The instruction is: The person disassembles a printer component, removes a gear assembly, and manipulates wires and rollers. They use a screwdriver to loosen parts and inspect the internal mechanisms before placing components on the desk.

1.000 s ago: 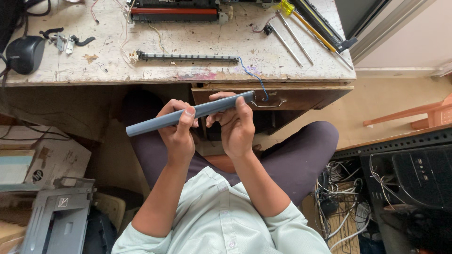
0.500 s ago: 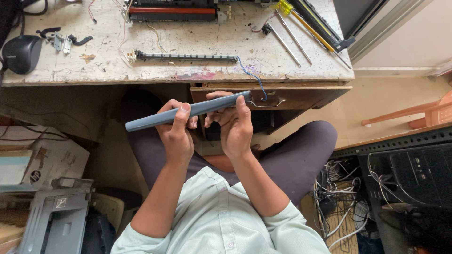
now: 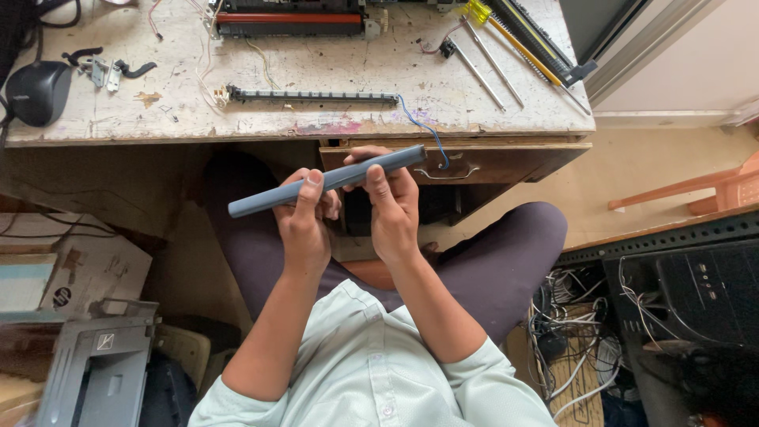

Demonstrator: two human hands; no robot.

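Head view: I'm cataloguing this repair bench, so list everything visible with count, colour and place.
roller: 1, grey-blue, held in both hands over the lap
toothed strip: 1, black, middle of the table, blue wire at its right end
printer unit: 1, black and red, table's far edge
mouse: 1, black, table's left end
metal rods: 2, silver, table's right side
table: 1, worn whitish top
drawer: 1, brown, under the table
printer: 1, grey, floor at left
cables: a tangle, white and black, floor at right
left hand: grips the roller
right hand: grips the roller
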